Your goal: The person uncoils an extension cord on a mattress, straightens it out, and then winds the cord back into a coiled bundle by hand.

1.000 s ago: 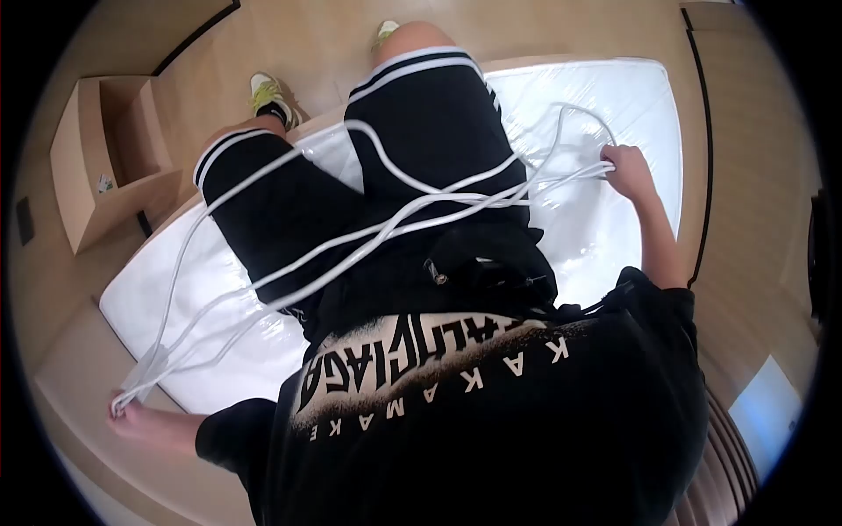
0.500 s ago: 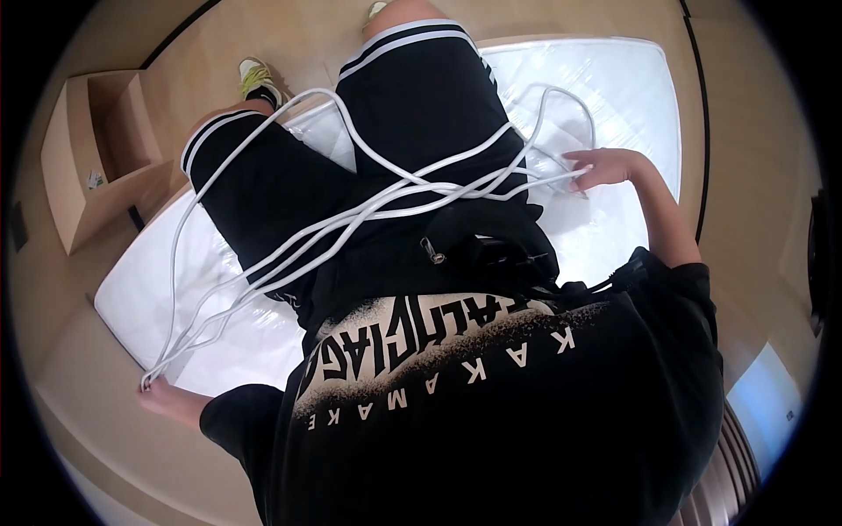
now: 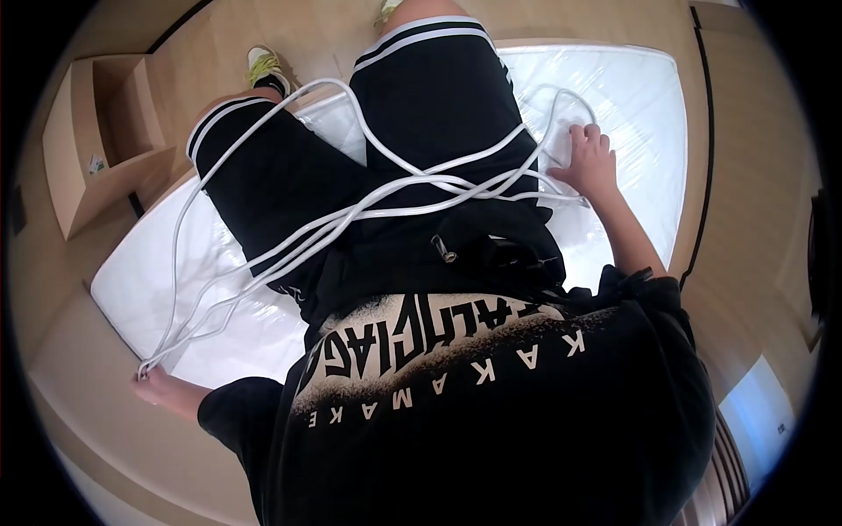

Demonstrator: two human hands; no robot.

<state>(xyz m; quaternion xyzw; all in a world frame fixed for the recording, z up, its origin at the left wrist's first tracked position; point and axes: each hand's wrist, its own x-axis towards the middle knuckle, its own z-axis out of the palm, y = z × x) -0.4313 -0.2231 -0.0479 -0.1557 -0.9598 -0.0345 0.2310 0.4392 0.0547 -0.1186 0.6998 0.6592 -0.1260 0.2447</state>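
A long white cable lies in several loose strands across my black shorts. At the lower left, my left hand is closed around the bunched loops at that end of the cable. My right hand is over the plastic-covered white mattress at the right, its fingers spread. It lies beside the cable's right-hand loops, and its fingertips are near or on a strand; whether they touch it I cannot tell.
An open wooden box with a compartment stands at the upper left. Wooden floor and my shoe show at the top. A light blue-white panel is at the lower right.
My right hand has let go of the cable strands, opened and moved slightly inward. The strands at the right have slackened. My left hand has risen a little, still holding the loops.
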